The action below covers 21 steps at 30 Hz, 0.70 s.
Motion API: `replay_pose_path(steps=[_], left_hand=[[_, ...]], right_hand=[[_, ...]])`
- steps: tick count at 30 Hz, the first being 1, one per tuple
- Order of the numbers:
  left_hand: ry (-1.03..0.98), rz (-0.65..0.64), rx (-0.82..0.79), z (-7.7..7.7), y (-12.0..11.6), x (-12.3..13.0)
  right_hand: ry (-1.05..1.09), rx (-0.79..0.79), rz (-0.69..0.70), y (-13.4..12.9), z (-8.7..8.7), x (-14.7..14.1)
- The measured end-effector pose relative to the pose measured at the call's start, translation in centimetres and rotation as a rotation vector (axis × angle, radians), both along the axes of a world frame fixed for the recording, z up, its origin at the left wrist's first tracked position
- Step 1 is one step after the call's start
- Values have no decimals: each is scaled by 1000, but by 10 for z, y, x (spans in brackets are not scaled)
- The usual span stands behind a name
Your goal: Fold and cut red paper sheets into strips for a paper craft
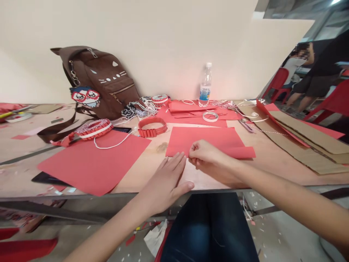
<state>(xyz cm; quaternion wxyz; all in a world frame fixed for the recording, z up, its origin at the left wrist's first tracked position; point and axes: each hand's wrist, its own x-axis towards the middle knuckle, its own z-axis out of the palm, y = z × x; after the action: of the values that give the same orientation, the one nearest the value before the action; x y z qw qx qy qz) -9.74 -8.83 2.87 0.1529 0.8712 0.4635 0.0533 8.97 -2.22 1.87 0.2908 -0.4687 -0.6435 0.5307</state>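
A sheet of red paper (203, 136) lies on the table in front of me, its front edge turned up in a narrow strip that curls at the right end. My left hand (170, 178) is open and flat, fingertips at the sheet's front left edge, thumb spread to the right. Just beside those fingertips, my right hand (203, 153) is closed, its curled fingers pinching the front edge of the same sheet. The tips of the right fingers are partly hidden. Behind the sheet lies a roll of white tape (210, 116).
A ring of folded red paper (152, 127) and a larger red sheet (95, 163) lie to the left. A brown backpack (106, 82) leans on the wall. At the back stands a water bottle (205, 87). Cardboard pieces (297, 153) and a cutter knife (246, 126) lie right.
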Motion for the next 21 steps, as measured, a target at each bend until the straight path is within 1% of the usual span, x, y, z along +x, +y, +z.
replay_pose_path(steps=[1,4,7,9,13,15,17,21], left_hand=[[19,-5,-14,-1,2,-1],[72,-8,-29,-4,7,-2],[77,13,14,-8,8,-1],[65,23,39,-10,8,0],[77,34,42,-10,6,2],[87,41,42,-9,6,2],[91,43,47,-9,6,3],[106,46,49,-10,6,3]], right_hand=[[2,-7,10,1,-3,-1],[-79,-25,64,7,-6,1],[-126,-15,57,13,-4,5],[-168,-37,63,15,-2,6],[-233,-75,86,18,2,6],[-259,-102,76,19,2,9],[-285,-144,37,19,2,14],[-326,-197,-27,15,2,32]])
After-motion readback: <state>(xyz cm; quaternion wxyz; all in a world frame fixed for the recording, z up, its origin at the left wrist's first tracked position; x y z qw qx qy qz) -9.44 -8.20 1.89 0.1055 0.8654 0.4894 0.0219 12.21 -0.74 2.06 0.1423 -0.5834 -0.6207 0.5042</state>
